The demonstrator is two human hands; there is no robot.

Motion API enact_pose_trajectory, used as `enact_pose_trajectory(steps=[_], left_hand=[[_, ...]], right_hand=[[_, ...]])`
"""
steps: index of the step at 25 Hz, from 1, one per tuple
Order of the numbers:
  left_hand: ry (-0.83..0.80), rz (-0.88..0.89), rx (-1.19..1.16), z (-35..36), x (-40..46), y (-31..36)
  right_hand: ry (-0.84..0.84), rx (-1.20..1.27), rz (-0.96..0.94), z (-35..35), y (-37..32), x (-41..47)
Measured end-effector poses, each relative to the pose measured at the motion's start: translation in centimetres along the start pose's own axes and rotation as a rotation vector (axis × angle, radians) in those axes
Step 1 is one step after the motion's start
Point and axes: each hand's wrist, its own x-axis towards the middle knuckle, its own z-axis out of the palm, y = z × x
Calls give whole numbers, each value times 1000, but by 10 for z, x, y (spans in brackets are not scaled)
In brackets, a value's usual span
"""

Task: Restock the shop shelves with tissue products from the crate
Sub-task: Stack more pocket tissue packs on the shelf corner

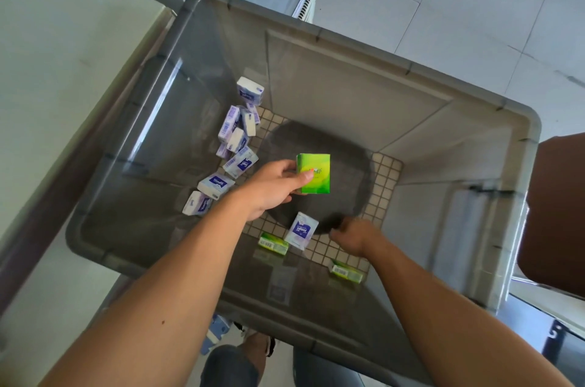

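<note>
Down inside the grey crate [474, 120], the right hand [353, 236] reaches low with fingers curled; I cannot tell whether it grips anything. Just left of it stands a purple tissue pack [301, 230], flanked by two green packs [273, 243] lying flat. Higher, the left hand [273, 185] pinches a green tissue pack [314, 173]. Beyond and left, more purple packs [235, 136] lie scattered.

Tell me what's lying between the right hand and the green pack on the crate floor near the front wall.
In the head view, a purple-and-white tissue pack stands between the right hand and that green pack.
</note>
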Motion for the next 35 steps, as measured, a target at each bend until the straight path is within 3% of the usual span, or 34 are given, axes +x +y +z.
enact_pose_trajectory(steps=[2,5,7,10,12,15,19,27,32,35], left_hand=[[44,28,9,-2,-4,4],[107,60,18,-6,-13,12],[135,83,-10,-9,-23,20],[128,136,-101,-10,-44,34],[140,185,-123,-14,-64,44],[154,265,-110,-28,-100,58],[208,434,-43,-43,-162,79],[507,610,130,-53,-272,122],[822,649,278,-71,-331,150],[920,698,357,-85,-364,165]], right_hand=[[228,290,-19,-31,-12,-14],[538,972,11,-82,-39,-45],[654,1124,-81,-105,-55,-65],[644,958,-313,-123,-73,-93],[578,879,-386,-131,-85,-112],[626,721,-465,-142,-104,-144],[698,761,-580,-151,-141,-195],[840,764,-797,-180,-219,-293],[722,791,-1050,-199,-251,-343],[649,701,-1227,-217,-264,-360]])
